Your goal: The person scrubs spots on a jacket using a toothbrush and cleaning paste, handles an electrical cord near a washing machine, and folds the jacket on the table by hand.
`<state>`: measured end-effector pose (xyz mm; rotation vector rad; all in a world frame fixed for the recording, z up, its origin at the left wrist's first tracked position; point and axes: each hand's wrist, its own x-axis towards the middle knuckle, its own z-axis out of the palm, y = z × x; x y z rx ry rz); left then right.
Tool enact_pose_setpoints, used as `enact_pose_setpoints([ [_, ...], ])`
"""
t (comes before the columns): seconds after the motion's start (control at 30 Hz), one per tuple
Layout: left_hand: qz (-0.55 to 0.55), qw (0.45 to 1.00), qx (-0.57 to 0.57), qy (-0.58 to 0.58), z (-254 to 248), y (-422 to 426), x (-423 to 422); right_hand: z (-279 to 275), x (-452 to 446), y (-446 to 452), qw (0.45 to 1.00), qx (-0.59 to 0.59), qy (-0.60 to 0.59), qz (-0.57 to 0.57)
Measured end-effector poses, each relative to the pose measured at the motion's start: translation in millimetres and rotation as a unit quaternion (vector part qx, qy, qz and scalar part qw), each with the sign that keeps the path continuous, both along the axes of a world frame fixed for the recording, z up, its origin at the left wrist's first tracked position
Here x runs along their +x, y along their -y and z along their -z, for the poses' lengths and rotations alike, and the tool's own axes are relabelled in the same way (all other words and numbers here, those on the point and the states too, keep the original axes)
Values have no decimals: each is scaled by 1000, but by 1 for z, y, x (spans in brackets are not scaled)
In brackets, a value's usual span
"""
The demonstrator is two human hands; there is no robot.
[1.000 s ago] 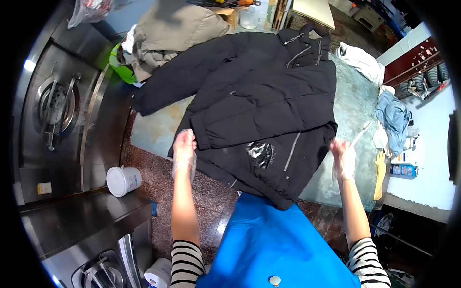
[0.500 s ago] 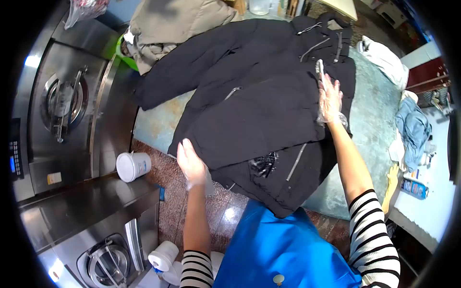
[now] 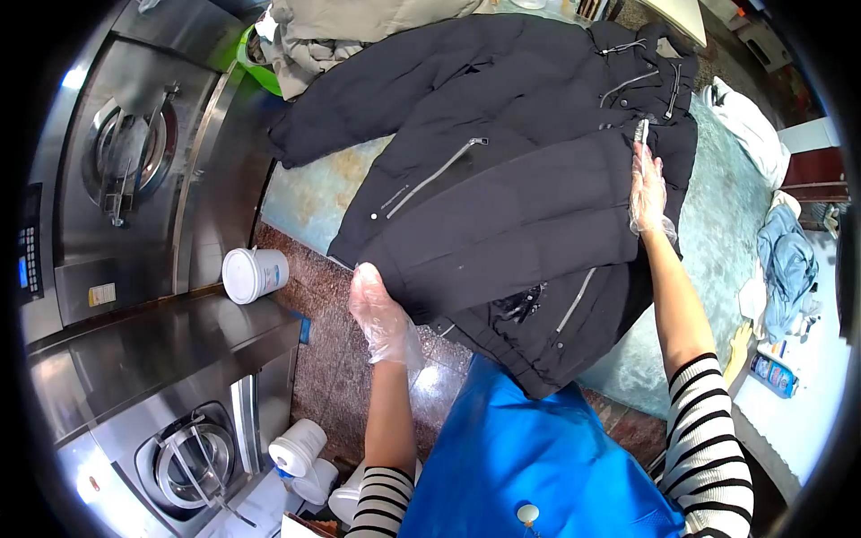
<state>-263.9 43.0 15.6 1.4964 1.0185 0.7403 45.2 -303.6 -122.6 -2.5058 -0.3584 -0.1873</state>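
A black padded jacket (image 3: 502,206) lies spread over the greenish table (image 3: 731,188), one sleeve laid across its front. My left hand (image 3: 381,314), in a clear plastic glove, is at the jacket's lower left edge by the sleeve's end; its fingers are pressed together, and anything between them is hidden. My right hand (image 3: 649,193), also gloved, lies on the jacket's right part with a white brush (image 3: 641,133) held in it, bristle end pointing away from me. Zips and a shiny dark patch (image 3: 520,305) show on the jacket.
A grey-brown padded garment (image 3: 359,20) sits at the back left over a green basket (image 3: 256,63). Steel machines (image 3: 134,152) and a white bucket (image 3: 256,274) stand left. White cloth (image 3: 749,130), blue cloth (image 3: 787,260), a yellow glove (image 3: 739,351) and a blue can (image 3: 774,375) lie right.
My right hand has moved from beside the table's right part onto the jacket with the brush. The sleeve has shifted lower, uncovering a long zip. My left hand has stayed near the jacket's left edge.
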Motion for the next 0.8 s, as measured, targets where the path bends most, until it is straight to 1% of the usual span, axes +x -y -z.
enact_pose_setpoints([
  [0.07, 16, 1000, -8, 5, -18, 4, 6, -2, 0, 0, 1000, -3, -5, -3],
  [0.17, 45, 998, 3, 37, -1, -3, -1, 1, 2, 4, 1000, 0, -19, -9],
  [0.27, 49, 996, -47, 52, -9, -1, 4, 8, 6, 8, 999, 20, -40, -16],
  [0.3, 52, 996, -52, 45, -12, -1, 5, 1, 2, 2, 1000, -3, 1, -8],
  [0.37, 58, 996, -61, 31, -17, -2, 7, -1, 5, 6, 997, 11, 37, -64],
  [0.4, 59, 992, -107, 31, -16, -3, 6, -1, 9, 9, 994, 19, 56, -92],
  [0.43, 60, 986, -153, 30, -16, -5, 5, 0, 13, 13, 994, 37, 18, -100],
  [0.47, 61, 978, -198, 29, -15, -7, 4, 1, 16, 16, 990, 75, 33, -113],
  [0.5, 76, 965, -246, 50, -14, -10, 3, -11, 15, 12, 991, 110, -29, -68],
  [0.57, 107, 929, -343, 90, -8, -15, 1, -62, -1, -2, 975, 171, -139, 3],
  [0.6, 125, 909, -382, 106, -7, -16, 2, -81, -12, -6, 980, 134, -139, 55],
  [0.67, 162, 863, -458, 136, -8, -18, 4, -71, -19, 9, 964, 237, -109, 58],
  [0.7, 220, 851, -462, 114, 0, -24, 1, -99, -38, 2, 977, 151, -125, 79],
  [0.73, 246, 840, -469, 119, 4, -25, 0, -126, -62, -12, 982, 142, -115, 42],
  [0.8, 297, 815, -480, 132, 10, -24, 0, -147, -108, -33, 980, 153, -124, 20],
])
